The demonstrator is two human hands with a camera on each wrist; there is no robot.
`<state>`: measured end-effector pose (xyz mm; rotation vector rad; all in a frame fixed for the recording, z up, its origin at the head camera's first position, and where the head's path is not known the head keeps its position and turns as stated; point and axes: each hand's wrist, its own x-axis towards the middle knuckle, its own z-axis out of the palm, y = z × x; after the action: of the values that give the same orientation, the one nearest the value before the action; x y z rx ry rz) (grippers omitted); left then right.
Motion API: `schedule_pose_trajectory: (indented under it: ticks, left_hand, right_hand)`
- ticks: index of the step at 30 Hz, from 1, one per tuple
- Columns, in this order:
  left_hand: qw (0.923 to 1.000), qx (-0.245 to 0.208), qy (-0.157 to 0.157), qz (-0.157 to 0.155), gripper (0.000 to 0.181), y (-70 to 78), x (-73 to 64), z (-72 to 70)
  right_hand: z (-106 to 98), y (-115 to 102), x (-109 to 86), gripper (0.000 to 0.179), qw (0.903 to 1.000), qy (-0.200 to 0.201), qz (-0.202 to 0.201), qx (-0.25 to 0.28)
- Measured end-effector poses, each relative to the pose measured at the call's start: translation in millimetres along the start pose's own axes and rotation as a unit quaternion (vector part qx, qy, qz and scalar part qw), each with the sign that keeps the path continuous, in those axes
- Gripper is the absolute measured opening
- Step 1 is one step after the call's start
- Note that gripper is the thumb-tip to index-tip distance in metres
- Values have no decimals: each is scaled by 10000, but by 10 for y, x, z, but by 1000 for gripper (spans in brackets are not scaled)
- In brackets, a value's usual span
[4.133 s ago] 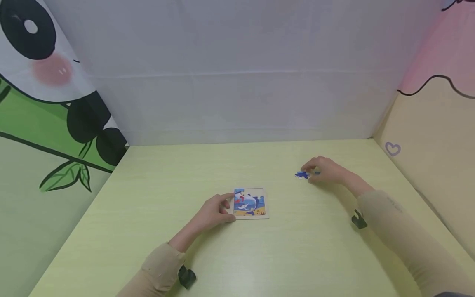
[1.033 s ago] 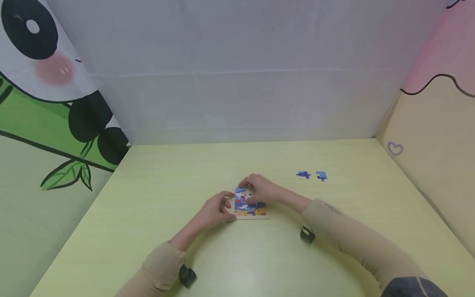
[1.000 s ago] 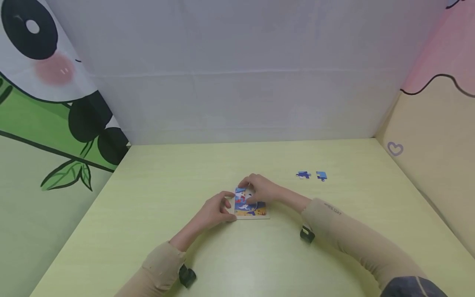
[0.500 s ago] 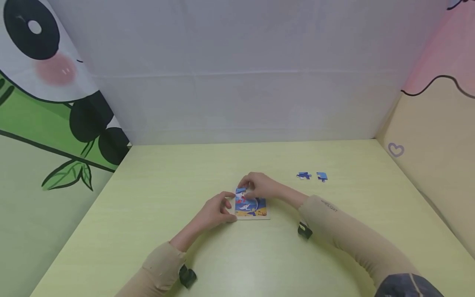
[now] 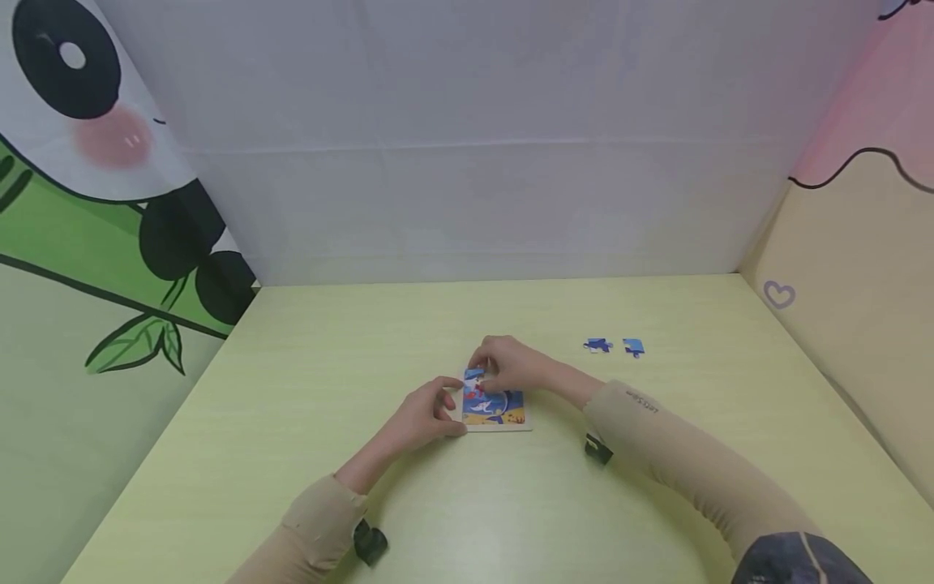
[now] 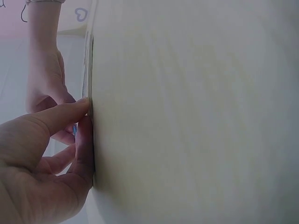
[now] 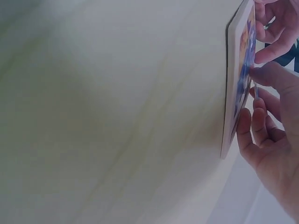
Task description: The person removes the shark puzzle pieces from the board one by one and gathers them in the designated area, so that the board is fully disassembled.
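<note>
A small square jigsaw puzzle (image 5: 481, 412) with a sea scene of blue, white and yellow lies in a pale tray on the table. My left hand (image 5: 422, 418) grips the tray's left edge, its thumb at the near corner and a finger at the far one. Over the upper part of the picture, my right hand (image 5: 513, 362) pinches a puzzle piece (image 7: 256, 91), seen as a thin edge between thumb and finger in the right wrist view. That hand covers the puzzle's upper right part in the head view.
Two loose blue puzzle pieces, a darker one (image 5: 598, 345) and a lighter one (image 5: 633, 347), lie on the pale yellow table (image 5: 350, 332) right of the tray. A grey-white panel (image 5: 467, 211) stands behind, with printed side panels left and right.
From beside the loose pieces, my right hand has come left over the puzzle with a piece. Over the last second it shifts only slightly up and left. My left hand stays put.
</note>
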<state>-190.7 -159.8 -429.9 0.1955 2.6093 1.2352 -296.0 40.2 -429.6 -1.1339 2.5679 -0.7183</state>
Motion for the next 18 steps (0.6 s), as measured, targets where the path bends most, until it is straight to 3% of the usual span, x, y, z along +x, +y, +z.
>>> schedule_pose_trajectory:
  ticks: [18]
  left_hand:
    - [10000,-12,-39,8,68,-11,8,-7]
  right_hand:
    - [-34,39,-33,35,9999,93,-31,124]
